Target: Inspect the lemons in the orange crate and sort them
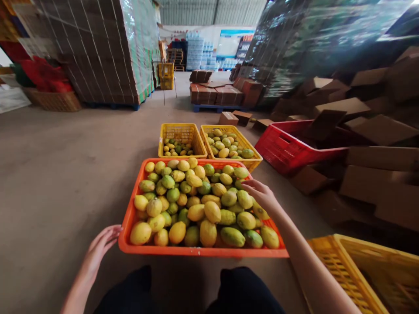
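An orange crate (193,251) full of yellow and green lemons (212,212) stands in front of my knees. My left hand (104,242) is at its near left corner, fingers stretched out with the tips at or against the outer rim; it holds nothing. Over the right side of the crate reaches my right hand (262,194), palm down and fingers extended, the tips close to the lemons by the right rim. No fruit shows in its grasp, though the underside of that hand is hidden.
Behind the orange crate are two yellow crates with lemons, the left one (164,131) and the right one (204,131). A red crate (283,159) and loose cardboard boxes (376,179) lie to the right. Another yellow crate (343,261) is at the lower right.
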Demonstrator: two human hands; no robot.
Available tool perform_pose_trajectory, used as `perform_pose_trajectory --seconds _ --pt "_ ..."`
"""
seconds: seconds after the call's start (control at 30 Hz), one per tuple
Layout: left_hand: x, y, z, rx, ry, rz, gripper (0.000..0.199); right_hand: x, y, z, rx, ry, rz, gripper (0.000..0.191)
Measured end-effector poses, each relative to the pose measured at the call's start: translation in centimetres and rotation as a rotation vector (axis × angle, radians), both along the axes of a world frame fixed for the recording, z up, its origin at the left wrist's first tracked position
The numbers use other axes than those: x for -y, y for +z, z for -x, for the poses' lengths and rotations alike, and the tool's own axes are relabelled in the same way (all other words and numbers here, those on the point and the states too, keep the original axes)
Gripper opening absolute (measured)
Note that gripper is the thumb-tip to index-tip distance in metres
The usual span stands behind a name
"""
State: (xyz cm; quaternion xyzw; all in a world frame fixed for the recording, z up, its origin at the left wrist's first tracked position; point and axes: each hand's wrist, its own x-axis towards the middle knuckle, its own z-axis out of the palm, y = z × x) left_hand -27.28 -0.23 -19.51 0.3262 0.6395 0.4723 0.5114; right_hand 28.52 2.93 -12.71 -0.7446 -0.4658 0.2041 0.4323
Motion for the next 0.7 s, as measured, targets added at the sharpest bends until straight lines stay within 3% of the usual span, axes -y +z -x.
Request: perform_pose_trajectory --seconds 0.1,0.23,0.33,0.53,0.7 --pt "0.3 0.0 0.2 -0.036 -0.053 0.010 0.052 -2.7 -0.5 1.8 0.219 0.046 0.165 0.017" --pt "2.3 -0.4 2.0 -0.088 -0.041 0.019 0.054 -6.7 -1.0 1.1 0.380 -0.081 0.244 0.058" --pt "4.7 -1.1 3.9 -0.127 0.041 0.016 0.053 -8.4 -1.3 -0.7 0.503 -0.047 0.381 0.077" --pt "8.3 -1.8 6.9 -0.134 0.174 0.065 0.051 -9.5 -1.0 -1.4 0.440 -0.076 0.406 0.056" --pt "6.5 -0.5 5.9 -0.148 0.148 0.046 0.053 -9.0 0.6 0.7 0.277 -0.254 0.234 0.044"
